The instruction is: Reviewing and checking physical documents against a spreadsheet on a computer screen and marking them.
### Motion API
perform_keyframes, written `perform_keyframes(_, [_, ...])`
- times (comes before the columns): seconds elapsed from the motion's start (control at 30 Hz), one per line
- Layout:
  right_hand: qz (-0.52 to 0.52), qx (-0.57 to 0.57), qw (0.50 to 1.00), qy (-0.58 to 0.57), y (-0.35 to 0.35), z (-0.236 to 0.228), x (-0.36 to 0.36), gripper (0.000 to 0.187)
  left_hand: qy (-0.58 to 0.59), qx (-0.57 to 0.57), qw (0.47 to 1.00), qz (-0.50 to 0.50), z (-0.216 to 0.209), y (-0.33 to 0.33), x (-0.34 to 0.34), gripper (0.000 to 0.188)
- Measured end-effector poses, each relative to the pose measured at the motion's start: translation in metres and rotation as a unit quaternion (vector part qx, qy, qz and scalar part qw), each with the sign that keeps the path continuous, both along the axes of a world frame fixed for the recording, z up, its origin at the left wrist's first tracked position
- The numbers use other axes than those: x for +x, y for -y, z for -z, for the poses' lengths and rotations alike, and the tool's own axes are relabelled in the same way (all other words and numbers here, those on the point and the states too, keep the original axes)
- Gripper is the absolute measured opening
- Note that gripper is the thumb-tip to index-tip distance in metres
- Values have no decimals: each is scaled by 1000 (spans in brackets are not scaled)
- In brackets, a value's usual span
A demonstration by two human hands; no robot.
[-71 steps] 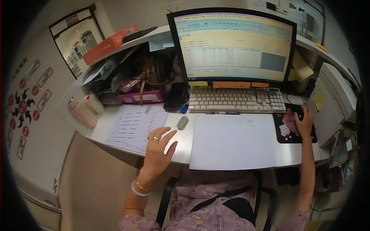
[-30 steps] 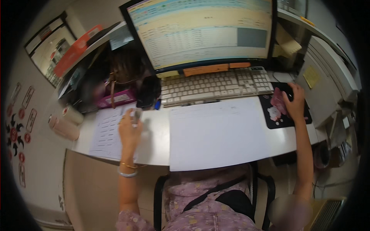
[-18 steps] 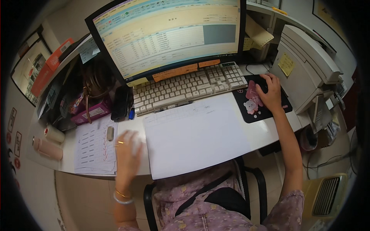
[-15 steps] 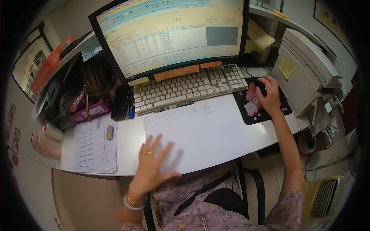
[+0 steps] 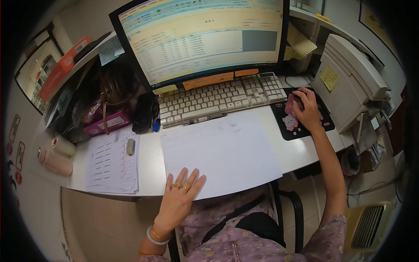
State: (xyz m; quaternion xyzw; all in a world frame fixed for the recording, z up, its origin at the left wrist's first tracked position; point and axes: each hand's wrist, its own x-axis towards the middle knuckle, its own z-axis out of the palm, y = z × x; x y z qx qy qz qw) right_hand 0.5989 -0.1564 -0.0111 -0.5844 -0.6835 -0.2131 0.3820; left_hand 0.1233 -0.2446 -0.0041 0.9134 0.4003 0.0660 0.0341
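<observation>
A large white sheet of paper [image 5: 222, 157], faintly marked near its far edge, lies on the desk in front of me. My left hand [image 5: 181, 190] rests flat on its near left corner, palm down, fingers stretched out and rings on two of them. My right hand [image 5: 307, 109] is curled over a computer mouse, which it mostly hides, on a black mouse pad [image 5: 294, 131] with a pink cartoon print. Beyond the paper stands a pale keyboard [image 5: 222, 100], with a pen along its near edge. Behind it a monitor [image 5: 205, 43] shows a table of rows.
Left of the paper lies a stack of printed sheets [image 5: 104, 170] with a grey eraser-like block [image 5: 130, 147] on top. A blue-capped pen [image 5: 156, 123], a purple box [image 5: 111, 123] and a pink bottle [image 5: 56, 161] are nearby. A printer [image 5: 345, 83] borders the mouse pad's right.
My left hand has come down from spread fingers above the paper to lying flat on it. The marks at the sheet's far edge look fainter. My right hand stays on the mouse.
</observation>
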Motion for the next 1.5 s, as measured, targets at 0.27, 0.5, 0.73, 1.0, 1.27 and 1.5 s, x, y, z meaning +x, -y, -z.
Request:
perform_keyframes(0.27, [-29,10,999,-12,0,-16,-20,27,261,-106,939,196,-19,18,31,53])
perform_keyframes(0.5, [-37,-27,999,-1,-2,5,-5,24,391,68,774,494,-87,49,97,40])
perform_keyframes(0.73, [-45,-19,999,-23,-5,2,-5,23,389,115,835,372,-29,37,65,58])
perform_keyframes(1.0, [-40,-19,999,-25,-3,4,-6,25,40,7,999,21,2,-19,46,70])
perform_keyframes(1.27, [-37,-28,999,-15,-2,3,-11,25,89,49,995,14,19,-20,46,66])
perform_keyframes(1.5, [-109,-28,991,71,-9,-33,-30,21,98,50,994,9,21,-20,48,62])
